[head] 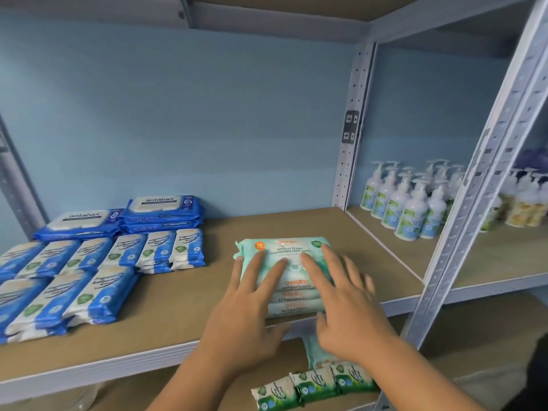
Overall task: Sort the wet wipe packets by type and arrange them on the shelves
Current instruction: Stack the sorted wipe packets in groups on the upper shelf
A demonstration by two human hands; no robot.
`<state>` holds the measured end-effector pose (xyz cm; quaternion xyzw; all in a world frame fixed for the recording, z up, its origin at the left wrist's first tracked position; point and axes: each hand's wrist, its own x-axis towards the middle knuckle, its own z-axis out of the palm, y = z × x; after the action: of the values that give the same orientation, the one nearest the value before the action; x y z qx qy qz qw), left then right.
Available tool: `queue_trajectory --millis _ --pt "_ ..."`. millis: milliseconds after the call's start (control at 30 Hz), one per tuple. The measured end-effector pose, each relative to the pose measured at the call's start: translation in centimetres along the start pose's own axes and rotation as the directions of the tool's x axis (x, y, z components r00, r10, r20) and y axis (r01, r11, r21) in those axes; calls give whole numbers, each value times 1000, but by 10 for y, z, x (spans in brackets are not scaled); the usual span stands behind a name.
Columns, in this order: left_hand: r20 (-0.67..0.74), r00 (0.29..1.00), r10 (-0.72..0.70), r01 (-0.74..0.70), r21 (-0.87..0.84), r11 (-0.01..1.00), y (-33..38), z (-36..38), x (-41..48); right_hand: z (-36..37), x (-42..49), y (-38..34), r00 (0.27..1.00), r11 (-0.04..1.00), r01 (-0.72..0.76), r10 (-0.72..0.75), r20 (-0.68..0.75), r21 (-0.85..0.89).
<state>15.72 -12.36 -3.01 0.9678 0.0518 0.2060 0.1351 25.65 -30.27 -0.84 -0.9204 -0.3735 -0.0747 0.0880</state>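
My left hand (249, 318) lies palm down, fingers straight and spread, thumb out to the right. My right hand (350, 312) is just beside it, palm down, fingers spread, the outer ones blurred. Both forearms reach forward.

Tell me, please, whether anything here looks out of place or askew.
One teal pack sits on the lower shelf, beside the green packets, apart from the teal stack on the upper shelf. Nothing else stands out.

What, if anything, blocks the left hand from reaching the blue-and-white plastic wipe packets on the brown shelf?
Probably nothing, so yes: the left hand rests on the mint-green packet stack; only bare shelf board separates it from the blue-and-white packets.
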Motion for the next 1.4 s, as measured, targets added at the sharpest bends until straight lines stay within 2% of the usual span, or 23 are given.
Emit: queue_trajectory --millis 167,367,600,733,867,1100,1300,1400 --pt "-120 993 3 -11 -62 998 -10 20 10 4 10 8 1000 972 -14 14 -2 234" --pt "-150 989 5 -24 -126 992 -27 29 27 16 38 16 999 936 10 1 -32 352" --pt "-150 987 -50 12 -244 970 -51 35 69 28 94 16 994 924 -36 72 -81 380" --pt "-79 995 -67 38 -322 946 -77 43 101 40 132 23 991 908 -27 78 -105 418" --pt "-85 994 -74 39 -361 932 -105 55 141 54 179 30 989 872 18 57 -139 489" --pt "-110 987 -114 60 -407 912 -139 76 199 83 249 47 966 851 105 37 -257 514" --pt "-215 973 -79 -4 -360 933 -149 82 213 118 274 62 918 806 208 35 -395 554" --pt "-281 929 -240 115 -397 910 -155 80 211 117 280 74 905 778 160 131 -406 608"
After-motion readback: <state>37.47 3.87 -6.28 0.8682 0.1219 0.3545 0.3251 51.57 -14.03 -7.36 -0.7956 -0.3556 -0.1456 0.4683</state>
